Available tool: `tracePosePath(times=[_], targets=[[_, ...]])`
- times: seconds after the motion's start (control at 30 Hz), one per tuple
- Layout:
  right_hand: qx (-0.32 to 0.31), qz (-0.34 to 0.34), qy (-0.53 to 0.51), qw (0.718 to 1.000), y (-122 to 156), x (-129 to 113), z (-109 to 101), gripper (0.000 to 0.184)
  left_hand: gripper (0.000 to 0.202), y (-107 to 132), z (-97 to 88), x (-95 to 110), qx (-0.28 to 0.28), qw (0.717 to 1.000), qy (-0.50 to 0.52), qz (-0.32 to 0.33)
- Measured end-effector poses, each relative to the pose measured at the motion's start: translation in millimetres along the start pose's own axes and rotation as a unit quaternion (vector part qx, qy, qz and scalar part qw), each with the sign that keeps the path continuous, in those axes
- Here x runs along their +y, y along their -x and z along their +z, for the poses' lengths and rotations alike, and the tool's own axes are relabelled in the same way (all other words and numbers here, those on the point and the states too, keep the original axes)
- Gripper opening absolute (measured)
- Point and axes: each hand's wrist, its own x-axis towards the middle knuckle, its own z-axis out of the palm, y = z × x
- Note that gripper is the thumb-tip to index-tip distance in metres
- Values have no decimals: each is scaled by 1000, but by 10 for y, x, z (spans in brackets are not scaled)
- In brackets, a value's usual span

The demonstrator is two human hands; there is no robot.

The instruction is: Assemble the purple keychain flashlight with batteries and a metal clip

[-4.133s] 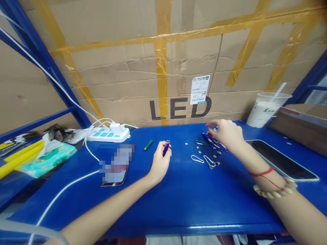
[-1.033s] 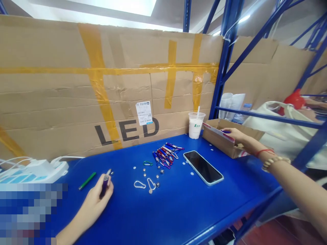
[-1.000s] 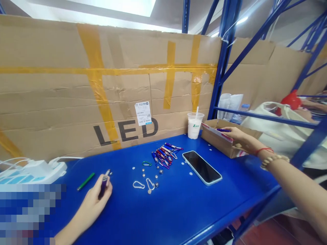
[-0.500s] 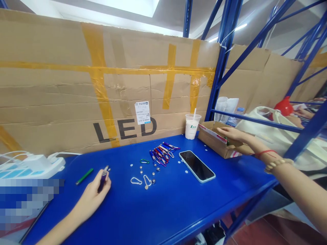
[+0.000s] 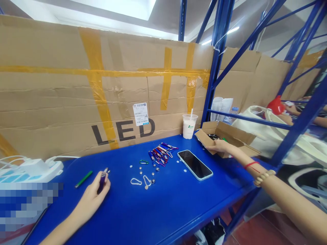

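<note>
At the left of the table, my left hand point(image 5: 98, 189) is closed around a purple mini flashlight point(image 5: 102, 180), whose silver end points away from me. Small silver bits lie just beyond its tip. A green tube point(image 5: 83, 179) rests to the left of this hand. Over on the right, my right hand point(image 5: 220, 145) grips the near left side of an open cardboard box point(image 5: 236, 134). Dark and green items show inside the box, partly hidden by the hand and wall. Mid-table lie several mini flashlights point(image 5: 159, 153) with carabiners, a green carabiner point(image 5: 143, 162) and silver carabiners point(image 5: 136, 181).
A phone point(image 5: 195, 164) lies face up between the pile and the box. Behind it stands a plastic cup point(image 5: 189, 126) with a straw. Small round metal pieces point(image 5: 153, 181) are scattered mid-table. A white power strip point(image 5: 55, 170) sits at the left, and a blue rack post point(image 5: 213, 68) rises behind.
My right hand has moved from over the box to its near left side. The box has turned, and its left flap now leans outward. My left hand stays in place with the flashlight.
</note>
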Motion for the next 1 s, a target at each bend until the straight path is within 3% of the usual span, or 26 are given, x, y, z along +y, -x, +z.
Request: tracePosePath(times=[0.1, 0.2, 0.33, 0.67, 0.87, 1.0], targets=[[-57, 14, 43, 997, 134, -18, 15, 27, 29, 4, 2, -10, -6, 1000, 3, -5], [-71, 23, 81, 994, 329, -50, 31, 28, 29, 4, 6, -37, -10, 1000, 4, -5], [-53, 12, 111, 992, 535, -98, 24, 32, 28, 4, 12, -66, -18, 1000, -5, 6], [22, 9, 186, 982, 719, -198, 70, 44, 29, -17, 21, -136, -3, 999, -26, 20], [25, 20, 215, 976, 775, -340, 163, 40, 33, -80, -26, -231, -62, 996, -54, 25], [4, 10, 218, 976, 757, -345, 117, 37, 30, -37, 23, -202, -10, 999, -41, 22]])
